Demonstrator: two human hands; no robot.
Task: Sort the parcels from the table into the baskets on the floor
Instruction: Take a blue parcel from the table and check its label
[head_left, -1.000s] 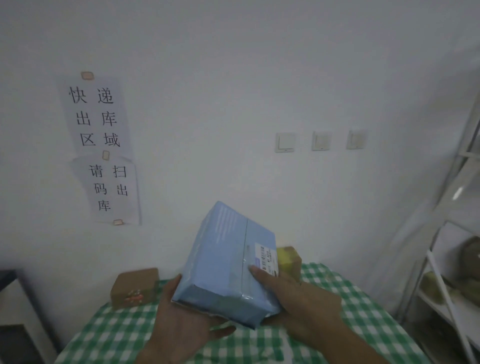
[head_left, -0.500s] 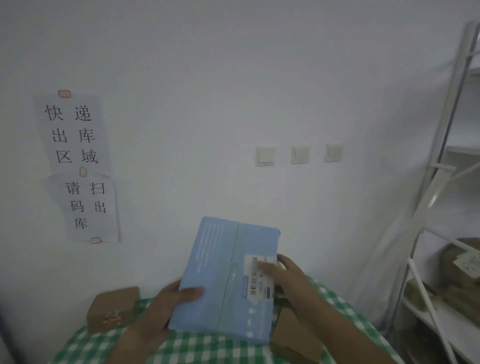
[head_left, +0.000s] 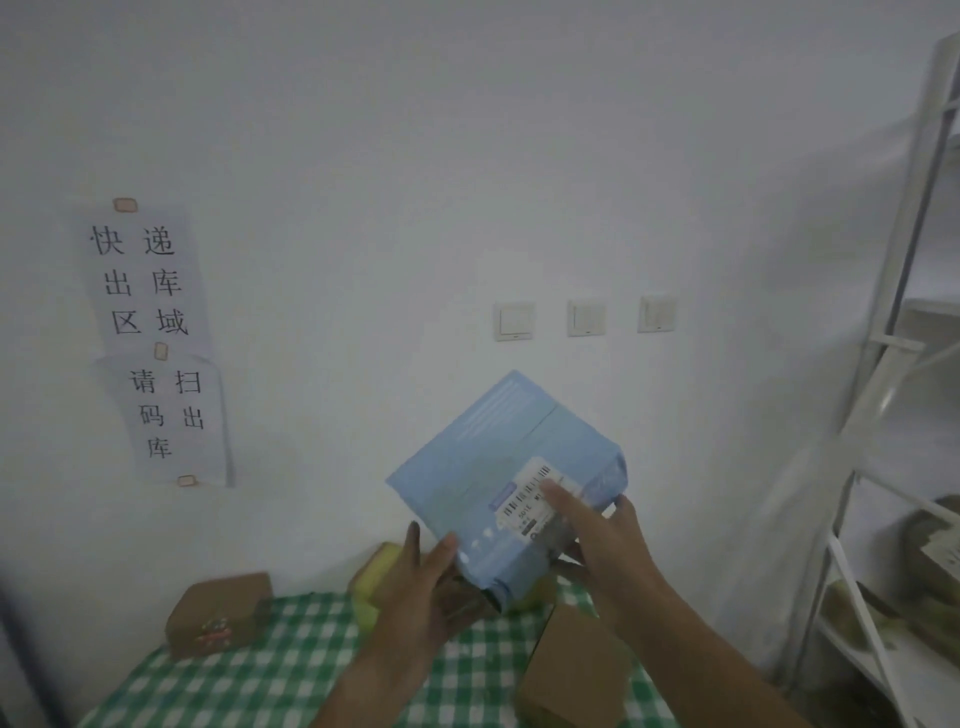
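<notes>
We are holding the blue parcel (head_left: 506, 480) up in the air above the counter (head_left: 291, 670), tilted corner-up, printed label (head_left: 535, 496) facing us. Right hand (head_left: 605, 540) is pinching the parcel's right lower side, thumb lying across the label, fingers going round behind. Left hand (head_left: 415, 587) is cupping the lower left corner from underneath, thumb touching the front face, fingers only loosely curled.

Judgement: we are reading the label to choose a basket. To do it well:
- thumb is covering part of the barcode, so slide it off the print
- keep the left palm under the low corner; the wrapping looks slick and could slip
- baskets are not in view, so look down before letting go

Surface: green-and-white checked cloth on the counter. Sitting on it are a brown box (head_left: 221, 613) at the back left, a yellow-green package (head_left: 371, 584) just behind the left hand, and a cardboard box (head_left: 571, 670) near the front right. All three are waiting to be sorted.

Room: white wall with two taped paper signs (head_left: 156, 338) on the left, three light switches (head_left: 584, 317) in a row, and a white metal shelf rack (head_left: 893, 395) on the right with blurred items on it.
</notes>
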